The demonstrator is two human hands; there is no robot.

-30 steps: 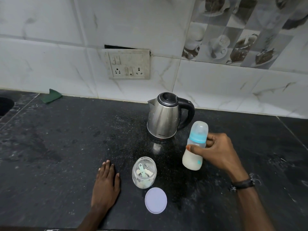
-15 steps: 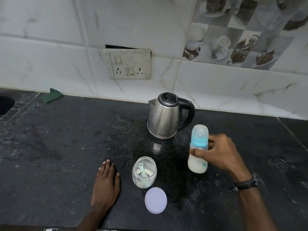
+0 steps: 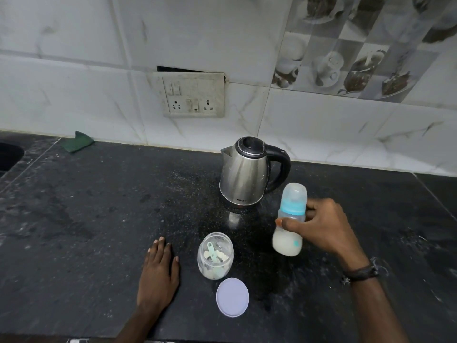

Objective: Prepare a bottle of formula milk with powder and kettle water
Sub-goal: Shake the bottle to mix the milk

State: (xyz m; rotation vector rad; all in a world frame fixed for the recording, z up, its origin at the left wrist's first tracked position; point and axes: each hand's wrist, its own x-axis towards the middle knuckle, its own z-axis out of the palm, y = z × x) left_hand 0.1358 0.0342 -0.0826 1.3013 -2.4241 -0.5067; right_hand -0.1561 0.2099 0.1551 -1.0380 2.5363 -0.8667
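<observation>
My right hand [image 3: 319, 229] grips a baby bottle [image 3: 288, 241] around its middle; the bottle has a blue collar, a clear cap on top and white milk in its lower part, and it tilts slightly. A steel kettle [image 3: 243, 173] with a black handle stands behind it. An open glass jar [image 3: 215, 256] holding powder and a pale green scoop sits at the centre front, its round white lid [image 3: 232, 297] lying flat beside it. My left hand [image 3: 158, 276] rests flat on the black counter [image 3: 74, 231], left of the jar.
A wall socket panel [image 3: 193, 95] is set in the tiled wall above the counter. A green scouring pad [image 3: 77, 142] lies at the back left, near a dark sink edge [image 3: 10, 157]. Spilled powder specks dot the counter around the kettle.
The bottle in my right hand has swung: its base moved right, then back left, with a slight tilt. My left hand has stayed in place.
</observation>
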